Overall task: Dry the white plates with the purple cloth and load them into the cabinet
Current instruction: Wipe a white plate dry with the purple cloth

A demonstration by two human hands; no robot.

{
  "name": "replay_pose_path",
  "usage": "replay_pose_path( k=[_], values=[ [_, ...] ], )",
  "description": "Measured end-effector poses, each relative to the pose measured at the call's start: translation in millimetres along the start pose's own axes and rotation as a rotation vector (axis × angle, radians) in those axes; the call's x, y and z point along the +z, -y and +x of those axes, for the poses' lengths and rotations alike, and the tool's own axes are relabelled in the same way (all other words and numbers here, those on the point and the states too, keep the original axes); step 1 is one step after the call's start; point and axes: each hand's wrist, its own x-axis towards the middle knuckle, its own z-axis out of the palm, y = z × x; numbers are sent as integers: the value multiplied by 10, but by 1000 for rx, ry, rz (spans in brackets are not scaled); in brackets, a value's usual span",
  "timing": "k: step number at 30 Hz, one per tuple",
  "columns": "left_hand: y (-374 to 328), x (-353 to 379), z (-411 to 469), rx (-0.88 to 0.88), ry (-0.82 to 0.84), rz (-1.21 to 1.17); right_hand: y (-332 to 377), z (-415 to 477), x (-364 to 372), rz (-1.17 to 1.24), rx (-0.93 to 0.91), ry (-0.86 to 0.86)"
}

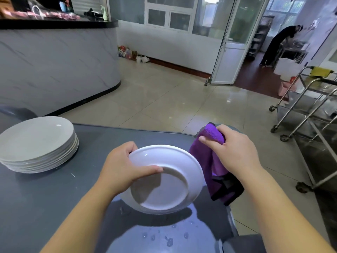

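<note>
Left hand [124, 168] grips a tilted white plate [164, 179] by its rim, exposing it to the bunched purple cloth [213, 161] clutched in right-hand fingers [206, 140].

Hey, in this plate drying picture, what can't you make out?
Head view only.
- The cabinet: nowhere in frame.
- The held plate: its far side faces away, and the left hand covers some rim.
- The purple cloth: partly under the right hand.
- The plate stack: cut by the left edge.
- The counter items: blurred.
</note>
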Motion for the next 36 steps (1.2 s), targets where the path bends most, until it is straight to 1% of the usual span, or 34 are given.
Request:
replay_pose_path(
  k=[2,4,7,10,12,15,18,19,22,25,27,30,32,36],
  values=[
    [22,25,-20,-34,-9,5,77,28,9,44,-7,-64],
    [34,39,-25,-58,-30,0,161,42,45,131,-48,-80],
    [25,23,4,-74,-91,-3,300,-3,164,247,-199,-8],
    [26,-54,62,-84,-172,-29,394,-111,301,211,-371,94],
    [42,-123,97,-97,-191,-39,417,-176,341,206,-395,150],
    [69,-205,142,-94,-203,-45,470,-216,295,268,-315,196],
    [71,-247,190,-97,-205,-43,544,-180,252,115,-264,234],
    [68,-263,208,-98,-204,-41,581,-161,255,98,-255,234],
    [83,-311,254,-114,-209,-53,670,-107,359,232,-233,155],
    [103,-346,268,-154,-218,-57,740,-42,545,291,-182,49],
    [118,-382,276,-161,-213,-61,785,-21,653,281,-161,28],
    [166,-441,305,-161,-206,-109,902,-2,752,287,-183,25],
    [184,-474,318,-152,-225,-159,1002,8,796,305,-172,26],
    [235,-538,312,-166,-294,-249,1101,57,817,333,-127,-49]
  ],
)
